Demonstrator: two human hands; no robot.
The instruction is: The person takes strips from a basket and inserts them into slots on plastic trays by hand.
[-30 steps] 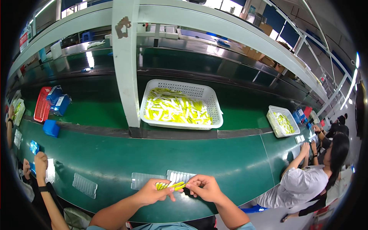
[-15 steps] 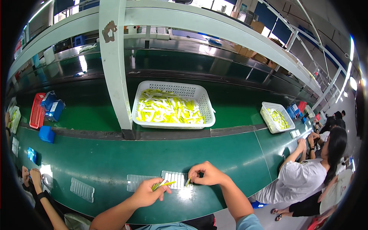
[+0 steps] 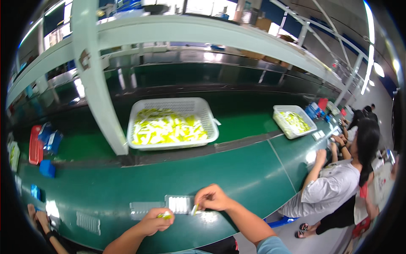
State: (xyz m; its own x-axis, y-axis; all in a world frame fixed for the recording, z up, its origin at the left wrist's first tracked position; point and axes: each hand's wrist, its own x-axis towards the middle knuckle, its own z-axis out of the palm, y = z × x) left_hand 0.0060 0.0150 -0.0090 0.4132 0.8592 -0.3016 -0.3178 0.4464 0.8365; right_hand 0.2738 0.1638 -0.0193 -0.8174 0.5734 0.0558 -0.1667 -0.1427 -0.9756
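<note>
My left hand (image 3: 155, 222) is closed around a few small yellow-and-white strips (image 3: 165, 215), whose ends stick out past the fingers. My right hand (image 3: 212, 197) pinches one similar slim strip (image 3: 194, 209) at the right end of a clear slotted tray (image 3: 179, 204). White pieces lie side by side in that tray's slots. Left of it, close to my left hand, is another clear tray (image 3: 141, 207), partly covered by the hand. A third clear ribbed tray (image 3: 88, 222) lies farther left on the green tabletop (image 3: 237, 169).
A white basket (image 3: 177, 147) full of yellow-and-white strips stands beyond the table's dark seam, right of a white post (image 3: 95, 84). A smaller filled basket (image 3: 292, 133) is at right. Blue packs (image 3: 53, 142) and a red basket (image 3: 35, 146) sit left. Co-workers sit on both sides.
The whole view has shifted and tilted. My left hand has curled more tightly around its strips, which show less now. My right hand still pinches a strip at the tray's right end.
</note>
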